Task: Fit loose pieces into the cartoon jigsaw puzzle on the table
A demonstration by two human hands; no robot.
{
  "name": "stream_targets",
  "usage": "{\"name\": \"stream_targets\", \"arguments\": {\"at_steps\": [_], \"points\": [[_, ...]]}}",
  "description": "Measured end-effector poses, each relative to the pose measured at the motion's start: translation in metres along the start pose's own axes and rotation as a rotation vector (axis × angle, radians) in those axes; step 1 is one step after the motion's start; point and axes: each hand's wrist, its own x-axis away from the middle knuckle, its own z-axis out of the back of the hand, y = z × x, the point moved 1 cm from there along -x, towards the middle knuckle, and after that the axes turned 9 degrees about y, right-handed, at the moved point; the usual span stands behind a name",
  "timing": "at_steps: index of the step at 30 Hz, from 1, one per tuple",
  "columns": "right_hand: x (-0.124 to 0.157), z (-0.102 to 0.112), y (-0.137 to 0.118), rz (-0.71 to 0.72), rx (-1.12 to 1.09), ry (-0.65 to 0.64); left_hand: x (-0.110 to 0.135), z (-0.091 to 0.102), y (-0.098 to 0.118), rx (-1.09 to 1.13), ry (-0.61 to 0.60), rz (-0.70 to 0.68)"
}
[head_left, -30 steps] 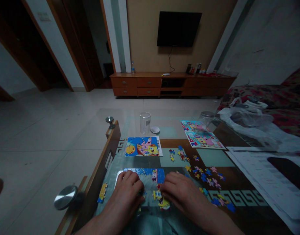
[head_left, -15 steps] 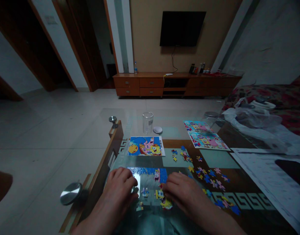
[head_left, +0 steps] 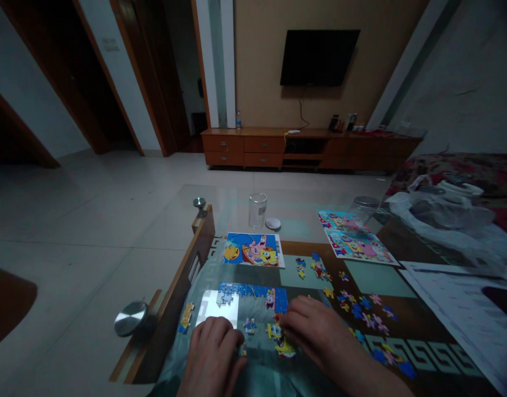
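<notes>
A partly joined jigsaw puzzle lies on the glass table, its blue top edge and right side linked. My right hand rests at its right side, fingers curled together at a small reddish puzzle piece; the fingertips are partly hidden. Just below are joined yellow pieces. My left hand is lower left, palm down, thumb apart from the fingers, beside a small puzzle piece it partly covers. Between the hands lies a loose blue-and-white cluster. A yellow-brown strip of pieces sits farther left.
Behind the puzzle lie a picture card, a glass jar and a white lid. Loose pieces are scattered at right, near more cards, papers and a plastic bag. A wooden rail edges the left.
My left hand has moved down, away from the puzzle's left edge, uncovering that edge and the yellow-brown strip. My right hand stays by the right side. The view has shifted slightly.
</notes>
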Motion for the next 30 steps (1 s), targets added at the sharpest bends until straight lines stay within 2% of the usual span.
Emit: {"name": "stream_targets", "arguments": {"at_steps": [8,17,30], "points": [[-0.002,0.002,-0.002,0.011,0.027,-0.02,0.019,-0.008,-0.021,0.059,0.171,0.023],[0.0,-0.001,-0.002,0.033,0.091,-0.029,0.007,0.001,-0.003,0.061,0.162,0.064],[0.0,-0.002,-0.002,0.046,0.071,-0.025,0.008,-0.001,-0.003,0.102,0.145,0.082]]}}
